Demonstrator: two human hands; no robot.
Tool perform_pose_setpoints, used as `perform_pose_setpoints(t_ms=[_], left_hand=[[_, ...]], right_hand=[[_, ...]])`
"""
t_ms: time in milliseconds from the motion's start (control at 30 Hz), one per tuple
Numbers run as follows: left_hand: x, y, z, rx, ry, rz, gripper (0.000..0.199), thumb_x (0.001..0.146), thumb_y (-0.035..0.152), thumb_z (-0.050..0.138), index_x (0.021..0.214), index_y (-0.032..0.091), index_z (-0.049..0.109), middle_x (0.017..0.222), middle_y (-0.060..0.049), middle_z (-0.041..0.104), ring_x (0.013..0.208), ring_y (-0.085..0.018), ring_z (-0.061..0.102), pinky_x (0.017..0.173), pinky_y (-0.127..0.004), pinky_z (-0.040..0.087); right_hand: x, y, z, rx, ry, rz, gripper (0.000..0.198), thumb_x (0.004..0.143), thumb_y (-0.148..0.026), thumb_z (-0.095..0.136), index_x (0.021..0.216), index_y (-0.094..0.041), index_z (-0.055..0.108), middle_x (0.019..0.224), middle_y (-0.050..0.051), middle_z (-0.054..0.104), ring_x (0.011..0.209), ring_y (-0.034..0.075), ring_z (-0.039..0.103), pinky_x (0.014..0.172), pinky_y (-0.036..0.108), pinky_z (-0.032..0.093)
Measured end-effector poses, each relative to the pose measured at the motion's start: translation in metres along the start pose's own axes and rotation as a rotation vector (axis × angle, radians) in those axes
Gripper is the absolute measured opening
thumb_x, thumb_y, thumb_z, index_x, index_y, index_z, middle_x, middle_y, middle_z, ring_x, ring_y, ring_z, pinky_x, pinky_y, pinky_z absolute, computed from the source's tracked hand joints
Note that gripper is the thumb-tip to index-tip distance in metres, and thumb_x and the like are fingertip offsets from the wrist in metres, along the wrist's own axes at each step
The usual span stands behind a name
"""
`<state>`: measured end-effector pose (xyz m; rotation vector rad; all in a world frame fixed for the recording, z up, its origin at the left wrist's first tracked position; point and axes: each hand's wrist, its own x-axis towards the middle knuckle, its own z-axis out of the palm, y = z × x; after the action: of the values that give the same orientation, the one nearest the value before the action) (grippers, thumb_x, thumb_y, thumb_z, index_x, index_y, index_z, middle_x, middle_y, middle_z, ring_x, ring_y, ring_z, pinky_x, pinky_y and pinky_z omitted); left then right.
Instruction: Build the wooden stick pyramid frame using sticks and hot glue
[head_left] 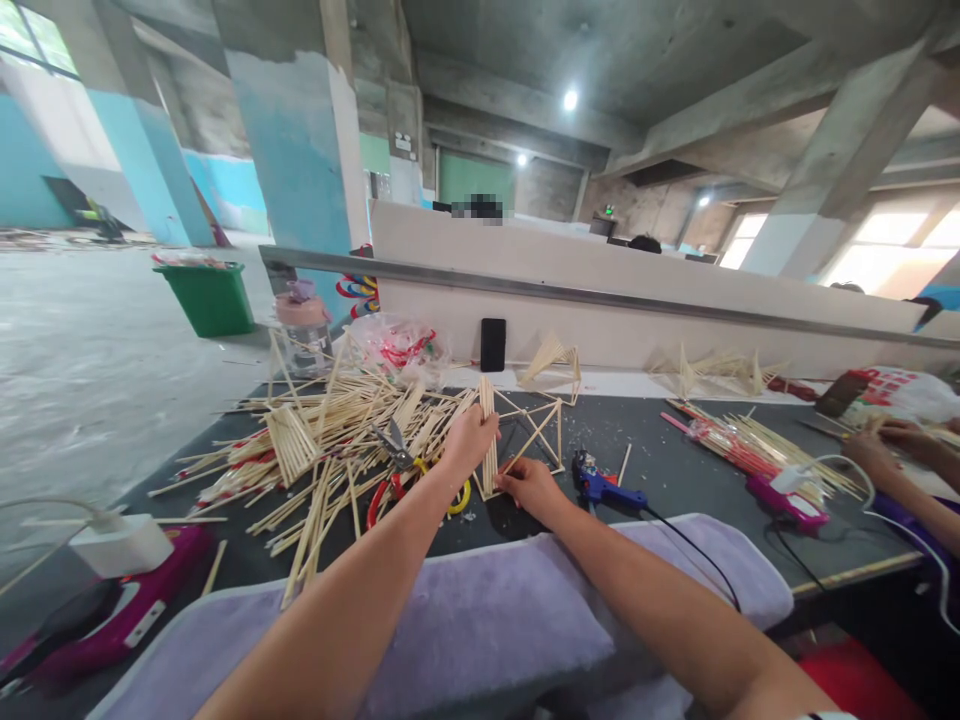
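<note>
A frame built of thin wooden sticks (546,432) stands on the dark tabletop in front of me. My left hand (472,440) is closed around the upright row of sticks on its left side. Lower down, my right hand (527,486) pinches the frame near its bottom edge; the exact contact is partly hidden by the fingers. Scissors (405,462) with red and yellow handles lie beside my left wrist, partly covered by the forearm. To the right of my right hand rests a blue glue gun (609,488) with its cord trailing toward me.
Loose sticks (352,430) are heaped at left. A lilac towel (510,610) covers the front edge. Behind stand a phone (493,345), another stick frame (553,365) and a bottle (304,330). Magenta power strips (787,503) flank me. A co-worker's hands (881,455) are at far right.
</note>
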<state>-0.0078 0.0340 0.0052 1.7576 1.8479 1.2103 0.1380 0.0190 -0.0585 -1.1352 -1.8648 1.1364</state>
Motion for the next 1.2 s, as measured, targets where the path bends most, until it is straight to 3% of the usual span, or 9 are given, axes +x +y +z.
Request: perform_pose_setpoints(t_ms=[833, 1200], left_hand=[[0.002, -0.008, 0.008, 0.031, -0.028, -0.024, 0.027, 0.079, 0.037, 0.047, 0.063, 0.017, 0.056, 0.06, -0.002, 0.062, 0.057, -0.014, 0.054, 0.053, -0.024, 0.031], [0.0, -0.012, 0.012, -0.034, -0.026, -0.06, 0.037, 0.079, 0.046, 0.044, 0.068, 0.015, 0.061, 0.058, -0.002, 0.062, 0.051, -0.013, 0.053, 0.048, -0.024, 0.031]], right_hand=[[0.003, -0.004, -0.005, -0.101, -0.017, 0.026, 0.01, 0.075, -0.025, 0.057, 0.073, -0.015, 0.062, 0.056, -0.003, 0.058, 0.037, 0.006, 0.043, 0.038, 0.017, 0.031], [0.002, -0.007, -0.006, -0.125, -0.013, 0.025, 0.01, 0.075, -0.024, 0.058, 0.077, -0.016, 0.065, 0.057, -0.003, 0.059, 0.039, 0.006, 0.044, 0.04, 0.017, 0.033]])
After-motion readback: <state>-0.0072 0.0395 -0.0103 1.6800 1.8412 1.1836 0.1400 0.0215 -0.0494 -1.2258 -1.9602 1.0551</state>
